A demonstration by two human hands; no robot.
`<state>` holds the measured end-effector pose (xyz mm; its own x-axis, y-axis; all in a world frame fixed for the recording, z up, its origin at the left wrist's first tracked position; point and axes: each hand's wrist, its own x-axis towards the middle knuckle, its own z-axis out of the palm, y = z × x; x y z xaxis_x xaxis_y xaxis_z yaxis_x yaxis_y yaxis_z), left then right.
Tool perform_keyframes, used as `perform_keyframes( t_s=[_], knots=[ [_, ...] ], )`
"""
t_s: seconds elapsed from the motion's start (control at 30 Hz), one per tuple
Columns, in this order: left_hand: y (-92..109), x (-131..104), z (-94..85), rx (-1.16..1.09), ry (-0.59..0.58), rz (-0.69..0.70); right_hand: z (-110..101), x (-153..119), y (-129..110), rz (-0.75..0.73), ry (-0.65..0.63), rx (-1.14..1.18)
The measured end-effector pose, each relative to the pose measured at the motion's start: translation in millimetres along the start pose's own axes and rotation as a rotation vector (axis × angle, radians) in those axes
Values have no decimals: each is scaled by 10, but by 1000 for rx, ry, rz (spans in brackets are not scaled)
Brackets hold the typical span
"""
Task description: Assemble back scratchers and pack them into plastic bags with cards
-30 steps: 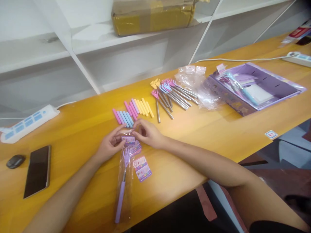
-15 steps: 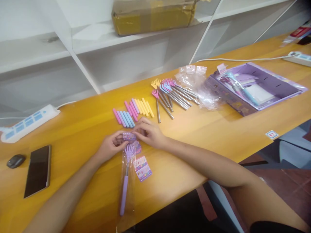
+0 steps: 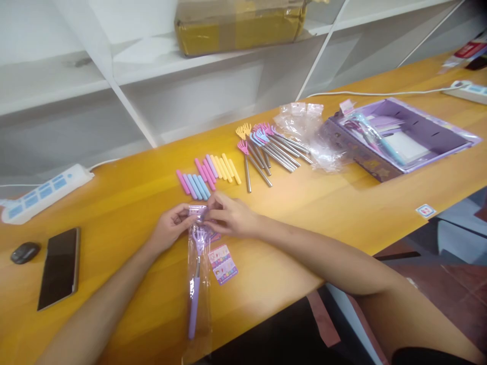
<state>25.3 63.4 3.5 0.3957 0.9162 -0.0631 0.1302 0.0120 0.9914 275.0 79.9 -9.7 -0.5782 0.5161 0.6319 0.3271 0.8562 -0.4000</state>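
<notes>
A purple back scratcher with a hand-shaped head lies in a clear plastic bag, its grip toward me. At the bag's top, my left hand pinches the left edge between thumb and fingers. My right hand is closed on the right side of the same end, its fingertips partly hidden. A small printed card shows at the bag's top between both hands; whether it sits inside or over the plastic I cannot tell. Another printed card lies just right of the bag, with more cards partly under my right hand.
Beyond my hands lie coloured grip tubes and several back scratchers with bare metal rods. Clear bags are heaped beside a purple box. On the left are a phone, a mouse and a power strip.
The small card, earlier held above the scratcher's head, now shows at the bag's top end. My right hand has moved slightly left and down, and the bag's top is drawn up between both hands.
</notes>
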Motion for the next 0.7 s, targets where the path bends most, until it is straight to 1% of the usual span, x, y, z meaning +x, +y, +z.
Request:
perform_keyframes(
  t_s=[0.1,0.2,0.27,0.33,0.43,0.57,0.63,0.7],
  knots=[
    [6,8,9,34,50,1,10,3,-11,34,-12,-10],
    [-3,5,24,25,142,-1,-10,17,-22,126,-15,46],
    [-23,7,20,0,228,1,-41,34,-48,229,-36,166],
    [-59,18,0,-53,324,11,-71,52,-98,365,-85,348],
    [-114,52,-43,-168,468,45,-89,65,-205,561,-218,654],
    [-113,104,-75,-321,619,90,-59,61,-343,790,-489,1102],
    [-87,122,-84,-385,689,128,-47,64,-394,836,-595,1282],
    [-66,130,-95,-427,751,166,-48,73,-433,834,-648,1373]
  ],
)
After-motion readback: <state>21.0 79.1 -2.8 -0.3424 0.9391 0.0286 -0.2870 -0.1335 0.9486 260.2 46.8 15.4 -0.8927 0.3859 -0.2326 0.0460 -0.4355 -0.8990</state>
